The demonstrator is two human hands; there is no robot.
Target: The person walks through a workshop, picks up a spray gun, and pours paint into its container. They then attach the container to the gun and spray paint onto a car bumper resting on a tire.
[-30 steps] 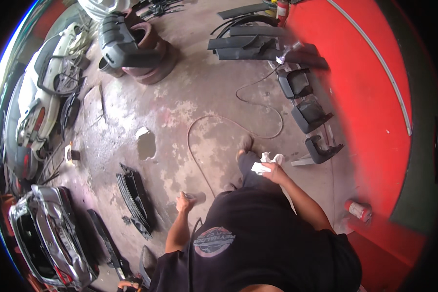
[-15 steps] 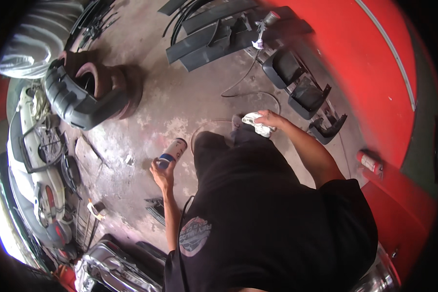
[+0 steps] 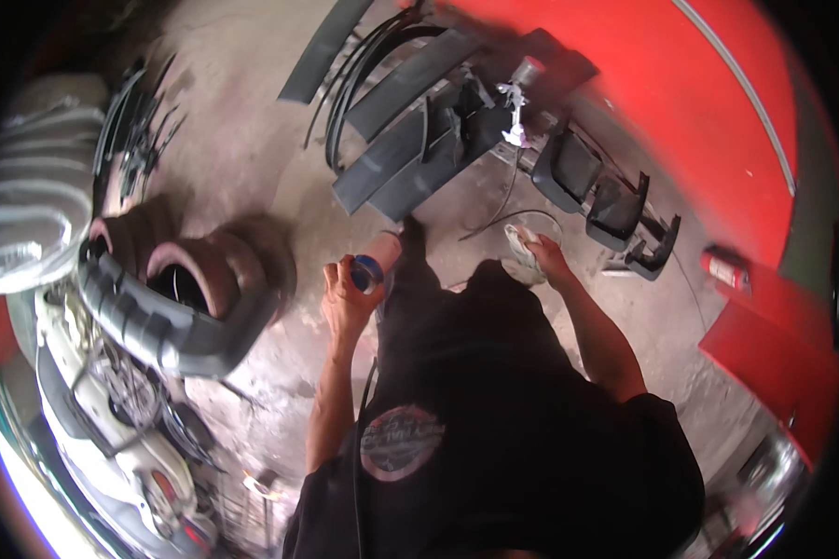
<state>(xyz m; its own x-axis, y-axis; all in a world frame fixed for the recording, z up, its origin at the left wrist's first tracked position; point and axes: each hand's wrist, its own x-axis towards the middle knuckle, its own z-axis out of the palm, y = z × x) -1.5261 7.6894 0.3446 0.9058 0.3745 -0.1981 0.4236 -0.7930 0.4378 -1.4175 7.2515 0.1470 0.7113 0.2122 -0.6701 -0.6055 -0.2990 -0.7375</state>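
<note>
My left hand (image 3: 347, 296) is wrapped round a cylindrical white container (image 3: 382, 250) with a blue band, tilted with its far end pointing ahead. A crumpled white cloth (image 3: 520, 244) is gripped in the fingers of my right hand (image 3: 548, 256), held out in front and blurred a little. Ahead of both hands lie several dark grey trim panels (image 3: 391, 149). A spray gun (image 3: 515, 112) with a red-topped cup stands beyond my right hand, its hose trailing on the floor.
Black plastic housings (image 3: 615, 210) line up at right, by a red panel (image 3: 680, 112). A red and white can (image 3: 725, 270) stands farther right. Tyres (image 3: 224, 265) with a grey bumper (image 3: 158, 326) and a pale motorcycle (image 3: 112, 391) are at left. Concrete floor (image 3: 242, 102) lies between.
The view has shifted, so the trim panels and tyres sit lower in the picture. My left hand has moved forward and inward with the container, now tipped ahead. The cloth stays in my right hand.
</note>
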